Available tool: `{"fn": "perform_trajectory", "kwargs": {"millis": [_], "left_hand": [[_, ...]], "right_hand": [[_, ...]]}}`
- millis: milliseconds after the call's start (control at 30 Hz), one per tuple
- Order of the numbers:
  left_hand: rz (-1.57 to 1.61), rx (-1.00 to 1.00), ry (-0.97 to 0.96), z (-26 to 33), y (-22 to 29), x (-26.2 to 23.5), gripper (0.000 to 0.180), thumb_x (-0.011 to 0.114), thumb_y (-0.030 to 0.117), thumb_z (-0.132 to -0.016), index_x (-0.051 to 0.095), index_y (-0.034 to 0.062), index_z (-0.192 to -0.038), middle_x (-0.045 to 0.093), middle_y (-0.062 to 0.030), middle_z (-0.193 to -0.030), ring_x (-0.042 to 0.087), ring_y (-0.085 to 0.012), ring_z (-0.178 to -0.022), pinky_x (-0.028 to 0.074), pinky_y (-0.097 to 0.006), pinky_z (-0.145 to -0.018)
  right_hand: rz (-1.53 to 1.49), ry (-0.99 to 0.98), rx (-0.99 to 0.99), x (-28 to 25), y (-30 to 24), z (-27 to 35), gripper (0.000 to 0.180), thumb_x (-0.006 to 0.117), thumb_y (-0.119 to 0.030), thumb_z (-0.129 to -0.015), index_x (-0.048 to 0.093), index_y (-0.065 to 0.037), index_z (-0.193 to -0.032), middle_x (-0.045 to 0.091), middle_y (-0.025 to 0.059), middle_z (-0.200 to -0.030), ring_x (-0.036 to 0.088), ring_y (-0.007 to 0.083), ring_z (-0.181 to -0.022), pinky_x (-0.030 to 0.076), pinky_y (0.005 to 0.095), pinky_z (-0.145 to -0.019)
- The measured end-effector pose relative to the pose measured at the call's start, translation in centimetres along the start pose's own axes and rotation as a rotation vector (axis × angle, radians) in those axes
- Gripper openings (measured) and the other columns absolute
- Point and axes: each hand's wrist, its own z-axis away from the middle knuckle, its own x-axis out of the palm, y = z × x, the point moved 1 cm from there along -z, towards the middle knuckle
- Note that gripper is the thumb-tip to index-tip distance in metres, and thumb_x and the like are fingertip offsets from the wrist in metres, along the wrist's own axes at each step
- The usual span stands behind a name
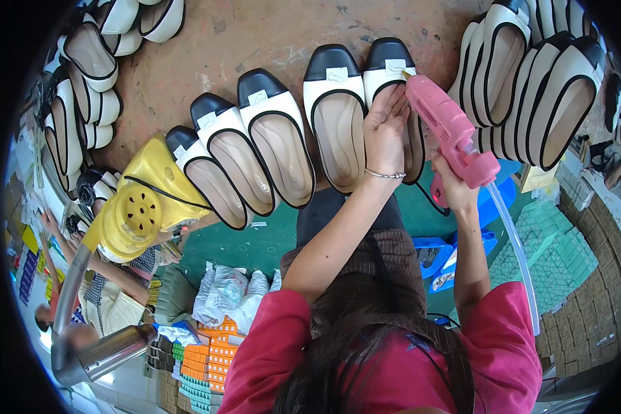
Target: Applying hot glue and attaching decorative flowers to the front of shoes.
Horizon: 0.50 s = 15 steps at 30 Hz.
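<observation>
Her left hand (385, 127) lies flat, fingers released, steadying the cream shoe (393, 90); right hand (452, 186), grasping the pink glue gun (448, 131), should keep the nozzle at that shoe's toe, squeezing gently.

- Glue gun (448, 127): pink, with a clear hose (521, 259).
- Flat shoes (338, 117): cream, black toe caps and trim.
- Dryer nozzle (141, 207), left: yellow.
- Sleeves (269, 345): red.
- Worktable (269, 41): brown.
</observation>
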Motion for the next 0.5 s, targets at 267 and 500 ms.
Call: {"fn": "perform_trajectory", "kwargs": {"millis": [267, 500], "left_hand": [[0.055, -0.022, -0.006, 0.2, 0.5, -0.7, 0.056, 0.038, -0.010, -0.082, 0.033, -0.0052, -0.138, 0.040, -0.0199, -0.140, 0.040, -0.0258, -0.130, 0.030, -0.035, -0.110], [-0.248, -0.036, -0.188, 4.2, 1.4, -2.4, 0.045, 0.045, 0.002, -0.091, 0.042, 0.0009, -0.136, 0.047, -0.0118, -0.137, 0.044, -0.0210, -0.128, 0.033, -0.033, -0.107]], "right_hand": [[-0.319, -0.041, 0.120, -2.2, -6.4, 1.0, 0.015, 0.064, -0.011, -0.079, 0.060, 0.002, -0.085, 0.060, 0.0077, -0.069, 0.060, 0.0169, -0.065, 0.047, 0.0303, -0.060], [-0.832, -0.259, -0.100, -4.2, -15.0, -8.0, 0.027, 0.059, -0.004, -0.082, 0.054, 0.007, -0.106, 0.062, 0.0158, -0.090, 0.065, 0.0281, -0.084, 0.052, 0.0404, -0.085]]}}
